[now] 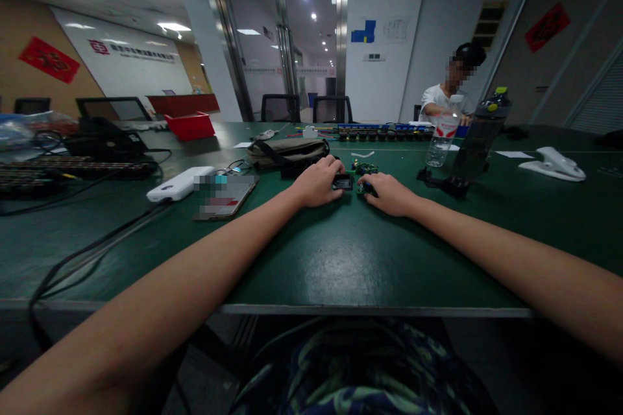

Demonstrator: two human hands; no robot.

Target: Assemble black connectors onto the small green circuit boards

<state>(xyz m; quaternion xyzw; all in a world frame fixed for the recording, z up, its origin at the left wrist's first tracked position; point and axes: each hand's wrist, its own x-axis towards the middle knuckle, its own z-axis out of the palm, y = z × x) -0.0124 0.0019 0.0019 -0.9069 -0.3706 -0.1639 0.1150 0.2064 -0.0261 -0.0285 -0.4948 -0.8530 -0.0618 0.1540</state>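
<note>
The small black case (344, 182) lies at the fingertips of the person's left hand (318, 183), just above the green table (331, 259) or on it; which of the two cannot be told. The left hand pinches the case at its near left end, thumb on the near side and fingers on the far side. Just right of the case, the right hand (389, 194) bends its fingers over a small circuit board (361, 188), touching it; whether they grip it or only rest on it is hidden. More green boards (366, 168) lie beyond the case, slightly to its right. Left of the case and a little beyond it is a grey-brown pouch (289, 153); farther left are a flat device (228, 198) and a white power bank (179, 184). Well to the case's right stand a clear bottle (442, 139) and a dark bottle (481, 139).
</note>
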